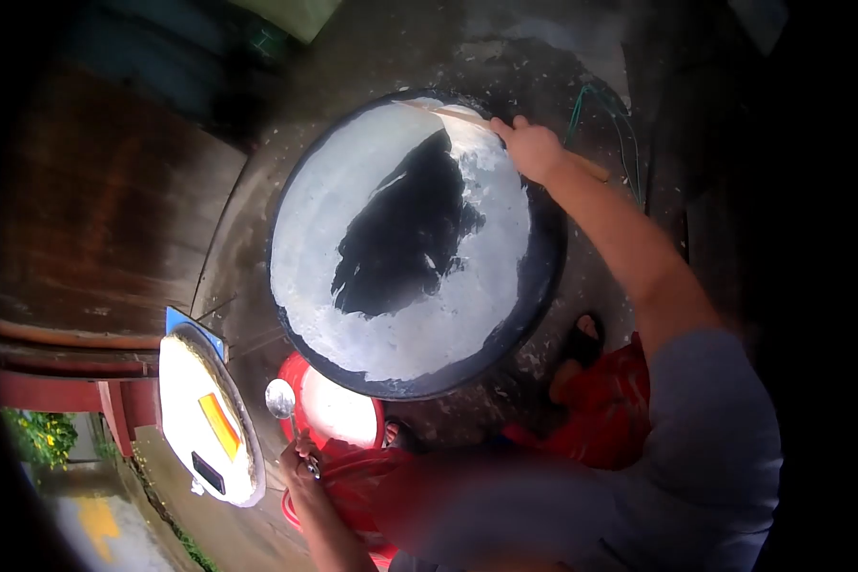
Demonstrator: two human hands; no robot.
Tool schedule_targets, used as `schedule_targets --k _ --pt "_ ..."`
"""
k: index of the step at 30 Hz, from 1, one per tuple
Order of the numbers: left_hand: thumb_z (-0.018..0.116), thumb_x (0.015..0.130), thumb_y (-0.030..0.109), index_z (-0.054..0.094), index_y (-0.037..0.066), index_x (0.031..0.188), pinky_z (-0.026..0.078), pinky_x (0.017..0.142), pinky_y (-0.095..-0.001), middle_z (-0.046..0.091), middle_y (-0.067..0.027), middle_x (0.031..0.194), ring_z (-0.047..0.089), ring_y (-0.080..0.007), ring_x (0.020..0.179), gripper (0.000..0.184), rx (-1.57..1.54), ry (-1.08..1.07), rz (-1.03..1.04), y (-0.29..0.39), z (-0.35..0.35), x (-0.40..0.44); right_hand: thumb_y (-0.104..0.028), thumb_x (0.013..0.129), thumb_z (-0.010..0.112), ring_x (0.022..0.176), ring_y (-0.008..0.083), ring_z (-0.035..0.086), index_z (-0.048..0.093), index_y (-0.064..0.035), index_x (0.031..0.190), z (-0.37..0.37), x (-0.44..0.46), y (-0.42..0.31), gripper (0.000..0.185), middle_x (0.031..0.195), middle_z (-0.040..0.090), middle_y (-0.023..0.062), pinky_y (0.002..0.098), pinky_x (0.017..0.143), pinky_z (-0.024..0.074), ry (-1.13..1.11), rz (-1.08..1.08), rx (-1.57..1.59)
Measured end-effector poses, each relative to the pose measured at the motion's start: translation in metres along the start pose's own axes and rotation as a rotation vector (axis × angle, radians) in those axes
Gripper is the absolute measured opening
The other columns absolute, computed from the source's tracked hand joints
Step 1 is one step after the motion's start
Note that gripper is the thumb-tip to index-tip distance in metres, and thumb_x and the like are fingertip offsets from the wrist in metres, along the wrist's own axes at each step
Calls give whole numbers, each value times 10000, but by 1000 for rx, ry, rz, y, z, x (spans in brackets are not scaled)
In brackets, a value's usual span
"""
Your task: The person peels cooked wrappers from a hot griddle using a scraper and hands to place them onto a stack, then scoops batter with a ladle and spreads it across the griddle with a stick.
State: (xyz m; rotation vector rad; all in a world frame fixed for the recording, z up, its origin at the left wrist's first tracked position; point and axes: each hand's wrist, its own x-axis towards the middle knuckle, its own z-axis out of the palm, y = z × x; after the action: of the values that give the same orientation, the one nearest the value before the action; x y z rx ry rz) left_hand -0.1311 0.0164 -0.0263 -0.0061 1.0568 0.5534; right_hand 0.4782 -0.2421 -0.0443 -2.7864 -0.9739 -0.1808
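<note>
A large round black griddle (543,272) carries a ring of white batter (305,229), thin in places, around a dark bare patch in its middle. My right hand (532,151) grips a long flat wooden stick (453,113), which lies across the batter at the griddle's far edge; its other end shows beyond my wrist. At lower left my left hand (301,460) is closed around the handle of a metal ladle (279,398). The ladle's bowl is over the left rim of a red bucket (293,370) that holds white liquid (338,405).
A round white-topped stand (183,391) at left bears a yellow-orange strip (219,426) and a black phone (207,472). A green cord (622,116) lies beyond my right arm. My sandalled foot (586,338) is beside the griddle.
</note>
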Motion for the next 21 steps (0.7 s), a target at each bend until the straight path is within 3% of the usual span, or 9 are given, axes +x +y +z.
schedule_targets --k 3,7,9,10,14,15,16,18,21 --pt "382 909 95 454 -23 853 406 435 -227 442 -27 581 430 -116 478 149 -32 12 -28 -10 10 -7 -56 817 448 882 303 614 513 -100 1168 -17 -7 -14 361 960 617 161 408 757 493 -27 215 293" --pt "362 914 105 469 -58 925 400 425 -228 464 -38 606 446 -118 481 196 -38 20 -33 -13 10 -11 -74 828 449 854 326 616 539 -74 1152 -12 -51 -1 336 882 634 185 411 761 487 -44 111 351" --pt "343 923 119 472 -73 961 392 412 -227 477 -43 624 453 -115 480 234 -31 33 -38 -12 7 -13 -100 857 434 906 350 594 583 -81 1116 -22 -65 10 299 961 622 184 410 785 476 -159 299 900" --pt "334 925 127 470 -66 950 389 410 -226 476 -43 622 454 -115 480 238 -35 -1 -66 -11 4 -10 -119 872 438 929 355 587 607 -100 1103 -9 -66 17 286 1016 613 177 387 792 475 99 316 706" --pt "318 924 131 452 -32 873 377 400 -222 449 -34 587 458 -114 483 217 -18 32 -70 -10 8 -13 -160 881 444 954 299 594 613 -124 1109 9 -86 -14 285 1038 615 151 333 794 467 -24 301 730" --pt "318 924 131 452 -32 873 377 400 -222 449 -34 587 458 -114 483 217 -19 27 -73 -10 5 -14 -188 878 464 929 271 607 618 -136 1104 -30 -92 -35 279 1033 622 135 320 775 464 -263 473 981" --pt "318 924 132 444 -24 857 372 404 -224 441 -32 583 454 -115 482 211 -32 -26 -123 -9 4 -13 -188 878 464 929 271 607 618 -136 1104 -14 -89 -27 279 1033 622 135 320 775 464 -256 471 978" --pt "319 924 133 436 -16 842 367 407 -226 434 -30 579 450 -116 481 207 -50 -87 -164 -7 -2 -14 -184 864 491 840 251 615 614 -147 1112 15 -78 -18 279 979 639 122 311 742 461 81 386 831" --pt "309 931 146 430 -26 880 361 437 -240 418 -37 591 426 -122 483 217 -86 -182 -193 -10 -11 -15 -173 843 496 818 256 603 610 -195 1122 14 -89 -52 302 947 636 112 312 730 457 -39 406 829"
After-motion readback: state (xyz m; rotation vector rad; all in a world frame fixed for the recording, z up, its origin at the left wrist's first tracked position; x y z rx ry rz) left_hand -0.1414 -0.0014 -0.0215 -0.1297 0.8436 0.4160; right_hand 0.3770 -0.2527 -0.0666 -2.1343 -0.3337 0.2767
